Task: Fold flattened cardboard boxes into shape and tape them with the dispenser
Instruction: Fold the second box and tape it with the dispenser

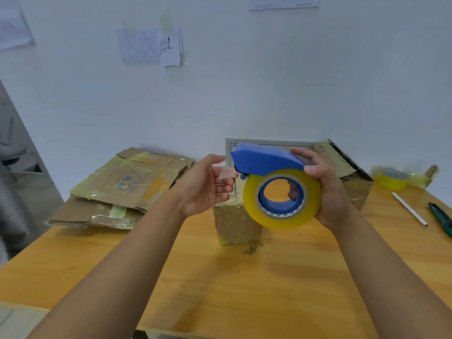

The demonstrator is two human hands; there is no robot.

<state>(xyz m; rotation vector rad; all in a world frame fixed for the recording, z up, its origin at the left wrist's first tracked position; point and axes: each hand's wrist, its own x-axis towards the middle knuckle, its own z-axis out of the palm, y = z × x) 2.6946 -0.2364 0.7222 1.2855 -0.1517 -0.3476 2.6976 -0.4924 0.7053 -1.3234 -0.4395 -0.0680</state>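
My right hand (329, 189) grips a blue tape dispenser (264, 160) loaded with a yellowish roll of tape (281, 199), held up above the table. My left hand (206, 184) is beside the dispenser's front end, its fingers touching the loose clear tape end (226, 172). Below the roll stands a small taped cardboard box (236, 223) on the wooden table (220, 289). A pile of flattened cardboard boxes (122, 187) lies at the back left.
A larger folded cardboard box (352, 172) stands at the back right against the wall. Further right are a spare yellow tape roll (391, 178), a white pen (409, 212) and a green utility knife (441, 218). A white frame (228, 148) leans on the wall.
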